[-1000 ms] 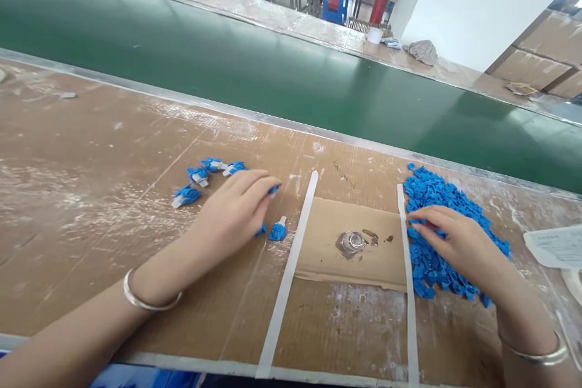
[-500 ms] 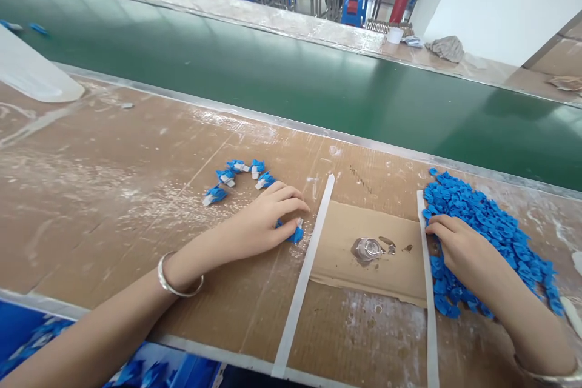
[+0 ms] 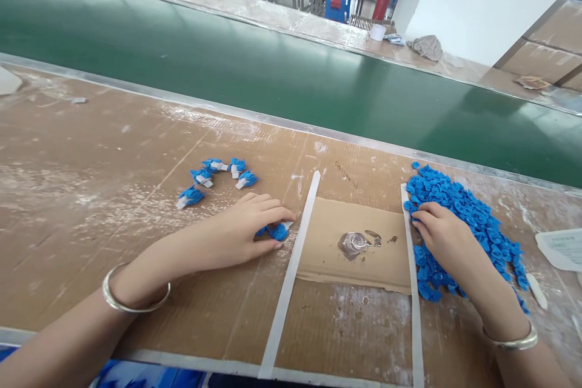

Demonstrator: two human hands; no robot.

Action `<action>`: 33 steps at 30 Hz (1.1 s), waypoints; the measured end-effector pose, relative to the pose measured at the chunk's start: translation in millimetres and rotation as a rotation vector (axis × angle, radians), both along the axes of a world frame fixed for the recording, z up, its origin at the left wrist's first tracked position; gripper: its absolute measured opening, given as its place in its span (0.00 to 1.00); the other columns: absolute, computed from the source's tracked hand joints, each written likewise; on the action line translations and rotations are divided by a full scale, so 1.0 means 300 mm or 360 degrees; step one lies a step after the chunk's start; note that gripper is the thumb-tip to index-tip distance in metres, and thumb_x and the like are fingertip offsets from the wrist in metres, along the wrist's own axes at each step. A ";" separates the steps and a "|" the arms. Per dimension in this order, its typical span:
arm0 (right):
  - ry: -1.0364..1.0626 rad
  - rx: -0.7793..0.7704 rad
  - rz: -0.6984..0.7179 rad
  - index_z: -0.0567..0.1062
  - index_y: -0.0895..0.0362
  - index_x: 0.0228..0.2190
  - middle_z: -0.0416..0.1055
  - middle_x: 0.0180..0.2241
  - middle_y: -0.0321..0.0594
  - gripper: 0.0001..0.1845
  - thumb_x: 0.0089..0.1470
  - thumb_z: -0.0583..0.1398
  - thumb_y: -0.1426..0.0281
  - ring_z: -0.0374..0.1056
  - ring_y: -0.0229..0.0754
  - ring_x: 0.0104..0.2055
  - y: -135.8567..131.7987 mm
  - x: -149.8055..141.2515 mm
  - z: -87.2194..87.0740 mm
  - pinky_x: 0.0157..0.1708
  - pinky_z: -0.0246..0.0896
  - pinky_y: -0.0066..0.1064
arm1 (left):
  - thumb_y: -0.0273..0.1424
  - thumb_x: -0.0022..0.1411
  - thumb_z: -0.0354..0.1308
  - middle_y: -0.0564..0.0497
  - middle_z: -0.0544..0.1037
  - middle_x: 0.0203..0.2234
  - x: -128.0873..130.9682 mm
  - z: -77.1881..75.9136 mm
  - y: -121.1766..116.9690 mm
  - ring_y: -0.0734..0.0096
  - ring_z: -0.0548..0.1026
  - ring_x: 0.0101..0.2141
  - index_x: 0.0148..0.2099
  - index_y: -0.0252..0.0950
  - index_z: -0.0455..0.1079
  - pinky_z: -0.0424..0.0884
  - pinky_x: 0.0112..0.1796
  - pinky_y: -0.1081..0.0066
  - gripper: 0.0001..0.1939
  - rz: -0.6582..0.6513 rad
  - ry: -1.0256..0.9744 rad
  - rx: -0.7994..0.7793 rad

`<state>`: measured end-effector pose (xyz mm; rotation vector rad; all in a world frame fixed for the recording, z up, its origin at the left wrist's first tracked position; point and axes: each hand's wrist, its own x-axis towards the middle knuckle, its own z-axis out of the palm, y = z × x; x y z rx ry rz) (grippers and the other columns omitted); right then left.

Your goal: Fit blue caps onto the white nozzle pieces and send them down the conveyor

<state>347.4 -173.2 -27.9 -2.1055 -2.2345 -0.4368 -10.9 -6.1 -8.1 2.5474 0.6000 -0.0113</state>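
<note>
My left hand (image 3: pixel 248 227) rests on the table with thumb and fingers curled around a small blue piece with a pale grey tab (image 3: pixel 278 231), partly hidden under the fingers. Beyond it, several similar blue pieces with grey tabs (image 3: pixel 219 165) lie in a loose arc. My right hand (image 3: pixel 439 230) is at the left edge of a heap of small blue rounded pieces (image 3: pixel 459 194), its thumb and fingers pinched together. What sits between those fingertips is hidden. Between the hands, a small clear round dish (image 3: pixel 353 244) sits on a cardboard sheet (image 3: pixel 359 212).
White tape strips (image 3: pixel 291 276) flank the cardboard on the brown table. A green conveyor belt (image 3: pixel 273 79) runs behind. Right of the heap lie a white oblong piece (image 3: pixel 538 291) and a pale printed sheet (image 3: pixel 561 248). Blue material shows below the front edge.
The view has shifted right. My left thumb has moved from over the blue piece to its near side, with the fingers at its far side. My right hand stays pinched at the heap's edge.
</note>
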 end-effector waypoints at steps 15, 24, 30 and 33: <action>0.0075 -0.0027 -0.0113 0.77 0.58 0.30 0.77 0.33 0.47 0.16 0.59 0.50 0.73 0.72 0.50 0.33 -0.009 0.013 -0.026 0.36 0.68 0.41 | 0.30 0.62 0.55 0.50 0.75 0.39 0.034 0.012 -0.063 0.68 0.74 0.37 0.52 0.37 0.66 0.70 0.40 0.69 0.15 0.0244 -0.0369 -0.0522; 0.0825 -0.0016 0.0109 0.72 0.52 0.42 0.76 0.37 0.40 0.09 0.62 0.56 0.64 0.74 0.42 0.34 -0.027 -0.110 0.130 0.34 0.69 0.33 | 0.32 0.68 0.53 0.48 0.75 0.39 0.045 -0.026 -0.080 0.68 0.73 0.38 0.47 0.37 0.71 0.69 0.41 0.67 0.09 0.0154 -0.0582 -0.0230; 0.0972 -0.0144 0.0584 0.67 0.50 0.51 0.76 0.46 0.41 0.14 0.64 0.57 0.70 0.73 0.42 0.47 -0.022 -0.258 0.125 0.45 0.70 0.33 | 0.40 0.69 0.54 0.45 0.76 0.35 0.050 -0.094 -0.038 0.61 0.73 0.36 0.45 0.34 0.72 0.66 0.39 0.64 0.14 -0.0001 -0.0185 0.0588; 0.0898 -0.0109 0.0609 0.67 0.53 0.51 0.76 0.45 0.44 0.14 0.64 0.56 0.71 0.72 0.45 0.48 0.000 -0.271 0.109 0.45 0.71 0.38 | 0.40 0.69 0.54 0.45 0.76 0.36 0.036 -0.080 -0.022 0.60 0.72 0.35 0.44 0.34 0.73 0.66 0.39 0.64 0.14 -0.0058 -0.0087 0.0680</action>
